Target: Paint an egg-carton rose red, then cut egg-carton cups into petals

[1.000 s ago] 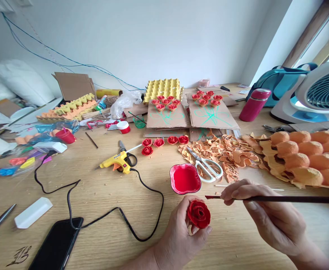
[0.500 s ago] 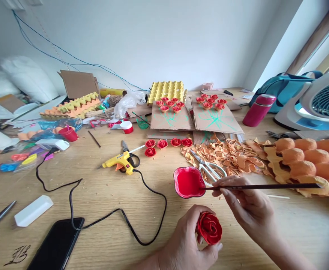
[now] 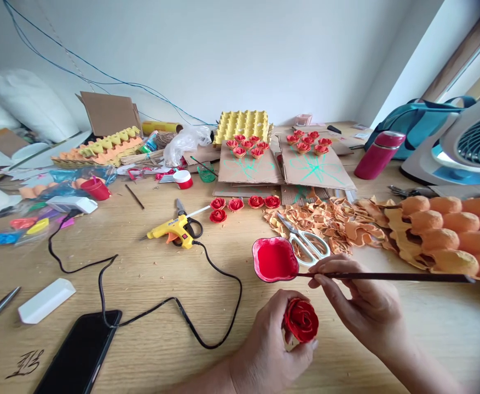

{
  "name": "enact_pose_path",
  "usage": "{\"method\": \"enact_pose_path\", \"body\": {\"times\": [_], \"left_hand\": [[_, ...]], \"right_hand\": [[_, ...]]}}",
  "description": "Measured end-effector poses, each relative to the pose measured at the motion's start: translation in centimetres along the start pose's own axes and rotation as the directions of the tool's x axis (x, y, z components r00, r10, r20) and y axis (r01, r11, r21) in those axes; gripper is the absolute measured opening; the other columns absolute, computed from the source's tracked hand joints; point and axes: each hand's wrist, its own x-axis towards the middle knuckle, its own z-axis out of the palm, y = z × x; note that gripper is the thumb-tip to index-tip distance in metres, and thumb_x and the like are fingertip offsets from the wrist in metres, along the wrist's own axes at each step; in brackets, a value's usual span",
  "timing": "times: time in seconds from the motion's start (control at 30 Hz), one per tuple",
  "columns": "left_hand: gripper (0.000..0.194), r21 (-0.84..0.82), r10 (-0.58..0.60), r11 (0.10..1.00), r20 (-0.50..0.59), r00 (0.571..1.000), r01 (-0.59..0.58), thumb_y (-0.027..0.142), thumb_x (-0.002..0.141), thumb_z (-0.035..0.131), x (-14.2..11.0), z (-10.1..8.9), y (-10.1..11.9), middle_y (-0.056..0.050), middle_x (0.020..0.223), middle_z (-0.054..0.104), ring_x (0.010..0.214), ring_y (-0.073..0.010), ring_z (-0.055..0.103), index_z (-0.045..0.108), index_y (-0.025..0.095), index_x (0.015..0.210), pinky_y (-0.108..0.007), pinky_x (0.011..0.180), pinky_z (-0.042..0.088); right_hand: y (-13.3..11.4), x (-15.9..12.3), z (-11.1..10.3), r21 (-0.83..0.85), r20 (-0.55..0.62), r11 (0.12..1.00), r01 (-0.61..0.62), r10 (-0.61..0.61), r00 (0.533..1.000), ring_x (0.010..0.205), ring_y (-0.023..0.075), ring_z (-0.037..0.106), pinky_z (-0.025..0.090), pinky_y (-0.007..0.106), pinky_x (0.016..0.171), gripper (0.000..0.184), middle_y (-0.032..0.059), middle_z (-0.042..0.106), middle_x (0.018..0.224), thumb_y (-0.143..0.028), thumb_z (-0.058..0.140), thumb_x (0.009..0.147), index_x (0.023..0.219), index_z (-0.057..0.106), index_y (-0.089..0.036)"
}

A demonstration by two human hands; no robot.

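Between the fingers and thumb of my left hand [image 3: 270,342] is a red paper rose [image 3: 301,320], its painted petals facing up. My right hand [image 3: 360,303] pinches a dark, long-handled paintbrush [image 3: 387,277], held nearly level. The brush's tip lies at the right rim of a small wavy-edged dish [image 3: 256,265] with red paint [image 3: 275,261] in it. The dish stands on the table just beyond my left hand. White-handled scissors [image 3: 309,246] lie right behind the dish, close to my right hand.
A yellow glue gun [image 3: 169,231] with its black cord [image 3: 235,306] lies left of centre. Several finished roses [image 3: 235,204] sit behind it. Orange carton scraps [image 3: 334,221] and an egg tray [image 3: 437,235] occupy the right. A phone [image 3: 77,355] lies front left.
My left hand with the rose has shifted slightly up and left. The view has tilted a little. The brush tip stays at the dish's right rim.
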Motion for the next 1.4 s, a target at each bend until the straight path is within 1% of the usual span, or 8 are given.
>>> {"method": "enact_pose_path", "body": {"times": [0.2, 0.27, 0.37, 0.5, 0.87, 1.07, 1.27, 1.4], "left_hand": [[0.037, 0.069, 0.005, 0.998, -0.008, 1.000, -0.005, 0.004, 0.071, 0.064, 0.0, -0.2, 0.6, -0.005, 0.100, 0.064, 0.089, -0.0164, 0.060, 0.057, 0.016, 0.105, -0.026, 0.081, 0.049], [0.034, 0.085, 0.002, 0.996, -0.007, 1.000, -0.001, 0.006, 0.072, 0.065, 0.0, -0.2, 0.5, -0.005, 0.098, 0.064, 0.088, -0.0165, 0.060, 0.057, 0.016, 0.104, -0.026, 0.080, 0.049], [0.038, 0.096, -0.013, 0.995, -0.002, 1.000, 0.013, 0.005, 0.073, 0.064, -0.2, -0.2, 0.4, -0.005, 0.099, 0.064, 0.088, -0.0166, 0.059, 0.057, 0.016, 0.109, -0.026, 0.080, 0.048], [0.044, 0.067, -0.003, 0.998, 0.012, 1.000, 0.002, 0.005, 0.072, 0.065, -0.1, -0.2, 0.3, -0.005, 0.103, 0.065, 0.092, -0.0167, 0.060, 0.056, 0.016, 0.114, -0.026, 0.084, 0.048], [0.040, -0.012, -0.072, 0.997, -0.008, 0.997, 0.072, 0.009, 0.070, 0.066, 0.1, 0.0, -0.1, -0.006, 0.100, 0.062, 0.087, -0.0166, 0.059, 0.056, 0.016, 0.108, -0.025, 0.076, 0.050], [0.042, -0.036, -0.066, 0.997, 0.002, 0.998, 0.066, 0.008, 0.068, 0.067, 0.1, 0.0, -0.2, -0.005, 0.098, 0.061, 0.086, -0.0156, 0.058, 0.058, 0.017, 0.109, -0.022, 0.072, 0.050], [0.031, -0.042, -0.089, 0.995, 0.008, 0.996, 0.089, 0.006, 0.068, 0.066, 0.2, 0.3, -0.5, -0.003, 0.092, 0.059, 0.078, -0.0131, 0.055, 0.057, 0.017, 0.096, -0.020, 0.064, 0.047], [0.044, -0.022, -0.062, 0.998, 0.039, 0.997, 0.063, 0.004, 0.068, 0.065, 0.3, 0.1, -0.1, -0.005, 0.102, 0.062, 0.086, -0.0161, 0.059, 0.059, 0.017, 0.110, -0.024, 0.073, 0.050]], "right_hand": [[-1.3, 0.0, -1.2, 0.251, -0.148, 0.951, -0.181, 0.222, 0.964, 0.070, 0.0153, 0.069, 0.058, 0.029, 0.065, 0.021, 0.0044, 0.067, 0.091, -0.009, 0.051, 0.095, 0.109, 0.062, -0.021], [-1.6, 0.2, -1.4, 0.321, -0.140, 0.928, -0.190, 0.245, 0.959, 0.067, 0.0147, 0.069, 0.059, 0.029, 0.064, 0.019, 0.0040, 0.067, 0.088, -0.012, 0.049, 0.097, 0.108, 0.062, -0.021], [-1.9, 0.3, -1.4, 0.358, -0.068, 0.917, -0.174, 0.212, 0.975, 0.068, 0.0153, 0.068, 0.060, 0.029, 0.065, 0.018, 0.0049, 0.068, 0.088, -0.014, 0.049, 0.098, 0.105, 0.064, -0.021], [-1.9, 0.0, -1.4, 0.378, -0.040, 0.911, -0.165, 0.194, 0.980, 0.070, 0.0158, 0.069, 0.061, 0.030, 0.067, 0.018, 0.0054, 0.068, 0.090, -0.015, 0.049, 0.098, 0.106, 0.064, -0.022], [-1.5, 0.0, -1.7, 0.415, -0.090, 0.891, -0.182, 0.240, 0.967, 0.069, 0.0157, 0.068, 0.060, 0.030, 0.061, 0.017, 0.0049, 0.065, 0.087, -0.012, 0.047, 0.098, 0.104, 0.061, -0.019], [-1.6, 0.0, -1.4, 0.427, -0.026, 0.889, -0.165, 0.194, 0.981, 0.074, 0.0163, 0.069, 0.061, 0.030, 0.065, 0.018, 0.0052, 0.065, 0.091, -0.012, 0.046, 0.098, 0.105, 0.061, -0.020], [-1.6, 0.2, -1.8, 0.381, -0.071, 0.913, -0.145, 0.185, 0.980, 0.071, 0.0153, 0.068, 0.060, 0.030, 0.065, 0.020, 0.0054, 0.067, 0.091, -0.009, 0.045, 0.097, 0.104, 0.060, -0.019], [-1.7, -0.1, -1.8, 0.414, 0.012, 0.897, -0.151, 0.161, 0.987, 0.075, 0.0177, 0.069, 0.061, 0.032, 0.066, 0.021, 0.0065, 0.068, 0.092, -0.011, 0.044, 0.098, 0.107, 0.060, -0.021]]}}
